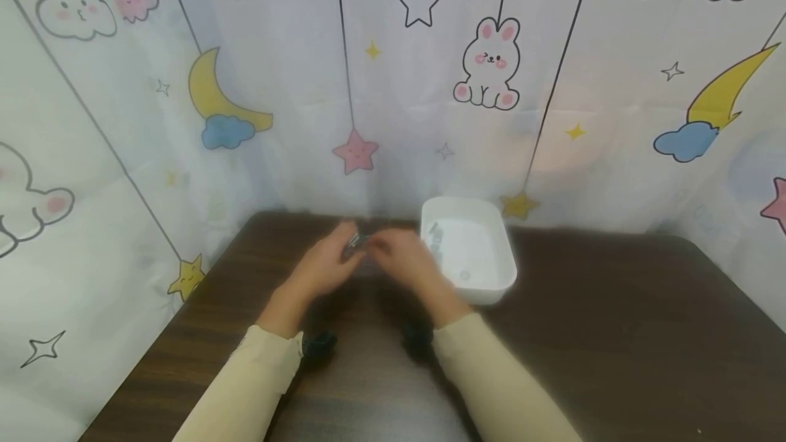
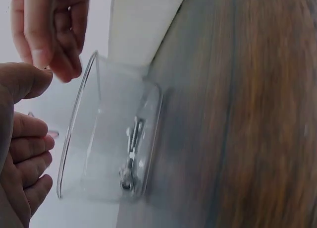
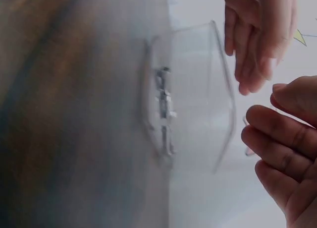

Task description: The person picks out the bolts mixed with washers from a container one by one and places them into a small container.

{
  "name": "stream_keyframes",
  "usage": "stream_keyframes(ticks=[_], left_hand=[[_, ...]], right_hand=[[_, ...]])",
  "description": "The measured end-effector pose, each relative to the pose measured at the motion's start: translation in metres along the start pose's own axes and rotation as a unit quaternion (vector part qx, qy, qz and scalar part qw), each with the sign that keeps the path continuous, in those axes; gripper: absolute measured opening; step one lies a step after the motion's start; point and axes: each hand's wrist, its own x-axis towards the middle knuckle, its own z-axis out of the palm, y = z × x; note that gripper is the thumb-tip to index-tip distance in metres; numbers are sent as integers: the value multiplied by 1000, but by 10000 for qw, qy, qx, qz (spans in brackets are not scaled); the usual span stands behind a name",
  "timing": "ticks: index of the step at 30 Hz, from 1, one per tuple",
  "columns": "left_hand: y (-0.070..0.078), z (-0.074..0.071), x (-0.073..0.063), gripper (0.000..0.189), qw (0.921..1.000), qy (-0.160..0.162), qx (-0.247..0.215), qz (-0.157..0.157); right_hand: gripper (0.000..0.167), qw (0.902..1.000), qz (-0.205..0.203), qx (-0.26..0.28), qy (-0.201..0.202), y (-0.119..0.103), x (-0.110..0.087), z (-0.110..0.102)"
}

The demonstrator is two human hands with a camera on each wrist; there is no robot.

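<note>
My left hand (image 1: 325,261) and right hand (image 1: 402,254) meet at the fingertips above a clear plastic box (image 2: 94,153) on the table. A small silvery metal piece (image 1: 355,241) shows between the left thumb and fingers. In the left wrist view, the left thumb tip comes right up to the right hand's fingertips. The right fingers (image 3: 270,139) are half bent with the thumb near the index finger; I cannot tell whether they grip the piece too. Several metal pieces (image 3: 163,106) lie on the floor of the box, blurred.
Just right of the hands stands a white basin (image 1: 510,268) with several small clear or silvery items (image 1: 436,241) along its left side. The dark wooden table (image 1: 614,333) ends at a patterned cloth backdrop (image 1: 417,108).
</note>
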Motion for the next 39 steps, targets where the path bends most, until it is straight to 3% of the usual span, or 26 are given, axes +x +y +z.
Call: stream_keyframes(ticks=[10,14,18,25,34,39], left_hand=[[31,11,7,65,9988,-287,99,386],[48,19,11,67,9976,-427,59,547],[62,32,17,69,9962,-707,28,515],[76,54,27,71,9943,-934,106,510],[81,57,25,72,9926,-1149,182,362],[82,57,27,73,9920,-1179,252,381]], right_hand=[[18,9962,434,498,564,17,4,-46],[22,9971,578,289,402,27,9,-59],[25,9957,885,198,192,35,14,-70],[28,9942,1007,338,151,51,25,-87],[28,9904,1292,137,-474,77,46,-90],[30,9767,1739,297,-1222,93,49,-81]])
